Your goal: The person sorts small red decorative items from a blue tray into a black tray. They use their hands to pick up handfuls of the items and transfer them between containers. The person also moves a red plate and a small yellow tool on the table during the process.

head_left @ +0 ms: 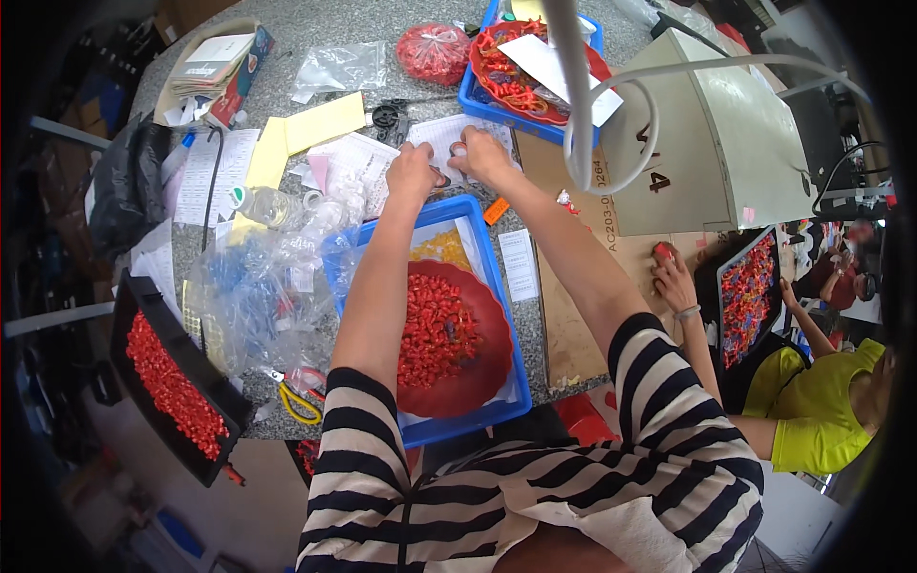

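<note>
Both arms stretch forward past a blue tray [521, 368] to white printed sheets [432, 134]. My left hand [411, 174] is closed, with a small dark thing at its fingertips that I cannot make out. Beside it, my right hand [485, 158] has its fingers curled round a small pale, rounded thing, too small to name. Below my forearms, a red scalloped bowl [492, 372] full of small red pieces [435, 320] sits in the tray. Yellow pieces [441, 250] lie behind the bowl. Black-handled scissors [385, 116] rest just beyond my left hand.
Crumpled clear bags [263, 286], a clear bottle [263, 205] and yellow-handled scissors [298, 406] lie left. A black bin [143, 401] holds red pieces. A second red bowl [482, 48] stands far back. At right are a grey metal box [712, 134] and a co-worker's hand [674, 285].
</note>
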A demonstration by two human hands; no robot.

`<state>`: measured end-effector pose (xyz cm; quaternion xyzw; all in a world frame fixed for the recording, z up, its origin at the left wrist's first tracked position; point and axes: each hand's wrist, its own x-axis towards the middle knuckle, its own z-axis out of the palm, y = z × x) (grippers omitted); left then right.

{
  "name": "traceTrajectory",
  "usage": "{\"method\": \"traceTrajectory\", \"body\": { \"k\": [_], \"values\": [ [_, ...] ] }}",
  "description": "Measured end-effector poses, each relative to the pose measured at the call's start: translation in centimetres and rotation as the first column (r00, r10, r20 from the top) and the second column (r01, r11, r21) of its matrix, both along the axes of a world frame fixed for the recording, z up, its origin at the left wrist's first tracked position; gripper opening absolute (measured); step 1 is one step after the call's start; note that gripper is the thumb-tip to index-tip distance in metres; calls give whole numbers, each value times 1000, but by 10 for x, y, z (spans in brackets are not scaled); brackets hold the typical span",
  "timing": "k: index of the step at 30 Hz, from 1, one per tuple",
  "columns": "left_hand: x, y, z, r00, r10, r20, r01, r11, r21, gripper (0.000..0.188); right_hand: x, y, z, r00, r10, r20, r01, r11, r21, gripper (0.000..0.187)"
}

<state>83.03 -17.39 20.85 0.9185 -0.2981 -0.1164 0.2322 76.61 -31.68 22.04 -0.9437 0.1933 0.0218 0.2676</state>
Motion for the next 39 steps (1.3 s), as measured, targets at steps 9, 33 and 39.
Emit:
{"method": "traceTrajectory", "body": {
  "k": [9, 33, 39],
  "values": [
    [17, -32, 43, 933, 3, -359, -291, 591, -752, 36, 6, -23, 86, 813, -26, 581, -15, 998, 66, 34],
    [19, 45, 8, 934, -177, -311, 225, 966, 126, 29, -58, -64, 75, 872, 348, 343, -201, 896, -397, 24],
    [16, 44, 13, 913, -194, -359, 198, 980, -27, 29, -49, -118, 95, 981, 22, 190, 55, 918, -393, 44]
  ]
}}
